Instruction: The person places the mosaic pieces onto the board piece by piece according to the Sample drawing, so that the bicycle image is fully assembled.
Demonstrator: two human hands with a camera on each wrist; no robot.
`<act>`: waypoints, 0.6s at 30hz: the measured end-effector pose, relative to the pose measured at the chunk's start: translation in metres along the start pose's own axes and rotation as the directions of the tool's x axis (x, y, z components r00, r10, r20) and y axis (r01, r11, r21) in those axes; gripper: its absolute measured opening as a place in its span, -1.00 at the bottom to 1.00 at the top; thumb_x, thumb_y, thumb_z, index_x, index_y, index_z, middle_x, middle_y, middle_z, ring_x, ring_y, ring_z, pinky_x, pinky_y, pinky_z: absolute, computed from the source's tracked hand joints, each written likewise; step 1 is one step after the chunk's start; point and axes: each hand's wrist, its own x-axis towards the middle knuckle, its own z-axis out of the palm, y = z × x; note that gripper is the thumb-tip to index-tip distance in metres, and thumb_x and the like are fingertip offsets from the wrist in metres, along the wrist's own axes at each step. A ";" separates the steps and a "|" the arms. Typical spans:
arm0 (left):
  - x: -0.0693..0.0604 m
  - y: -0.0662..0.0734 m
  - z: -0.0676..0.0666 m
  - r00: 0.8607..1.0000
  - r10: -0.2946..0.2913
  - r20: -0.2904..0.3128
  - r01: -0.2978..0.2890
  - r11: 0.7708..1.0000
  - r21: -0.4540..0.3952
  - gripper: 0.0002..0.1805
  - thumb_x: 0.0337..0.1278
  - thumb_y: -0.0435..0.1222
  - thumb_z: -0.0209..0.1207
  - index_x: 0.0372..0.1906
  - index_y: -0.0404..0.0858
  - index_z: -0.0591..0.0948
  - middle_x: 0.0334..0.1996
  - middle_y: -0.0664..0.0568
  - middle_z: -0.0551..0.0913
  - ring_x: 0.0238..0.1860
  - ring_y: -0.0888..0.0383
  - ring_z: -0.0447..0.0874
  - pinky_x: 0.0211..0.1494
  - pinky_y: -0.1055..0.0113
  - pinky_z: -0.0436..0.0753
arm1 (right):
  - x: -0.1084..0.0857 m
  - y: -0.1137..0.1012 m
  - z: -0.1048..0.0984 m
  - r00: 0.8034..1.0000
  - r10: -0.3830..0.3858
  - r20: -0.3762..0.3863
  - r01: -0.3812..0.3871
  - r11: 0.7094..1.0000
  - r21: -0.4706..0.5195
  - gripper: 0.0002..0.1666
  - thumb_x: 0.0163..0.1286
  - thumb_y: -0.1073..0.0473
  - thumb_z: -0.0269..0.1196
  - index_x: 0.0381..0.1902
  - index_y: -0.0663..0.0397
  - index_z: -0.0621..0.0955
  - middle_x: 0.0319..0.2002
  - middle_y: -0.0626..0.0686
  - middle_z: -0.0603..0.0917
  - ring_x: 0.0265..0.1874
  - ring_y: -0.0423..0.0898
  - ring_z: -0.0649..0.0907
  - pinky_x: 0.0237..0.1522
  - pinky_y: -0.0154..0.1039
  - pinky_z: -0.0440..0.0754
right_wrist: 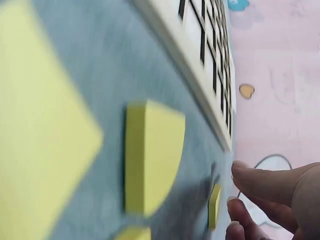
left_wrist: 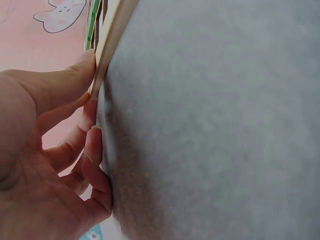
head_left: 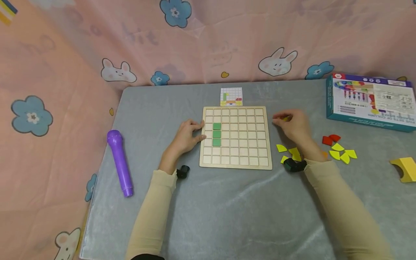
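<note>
A wooden grid board lies on the grey tabletop, with three green squares stacked in one column near its left side. My left hand holds the board's left edge; in the left wrist view, the thumb and fingers of that hand grip the rim. Right of the board, my right hand hovers with thumb and fingertips apart. A yellow piece shows beside its fingers. In the right wrist view nothing shows between the fingertips of the hand, and a small yellow piece lies near them.
A patterned card touches the board's top side. Yellow pieces lie near the right wrist, with red pieces and more yellow ones farther right. A box and yellow arch block are at right, a purple microphone at left.
</note>
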 end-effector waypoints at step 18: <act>0.000 0.000 0.000 1.000 0.006 0.003 -0.006 1.000 0.005 -0.36 0.43 -0.25 0.35 0.52 -0.24 0.46 0.30 -0.26 0.52 0.39 -0.20 0.37 0.43 -0.04 0.43 | 0.008 0.022 -0.017 0.995 0.094 0.032 -0.092 0.994 -0.054 -0.61 0.57 0.18 0.30 0.19 0.37 0.68 0.08 0.40 0.62 -0.08 0.23 0.48 -0.15 -0.08 0.42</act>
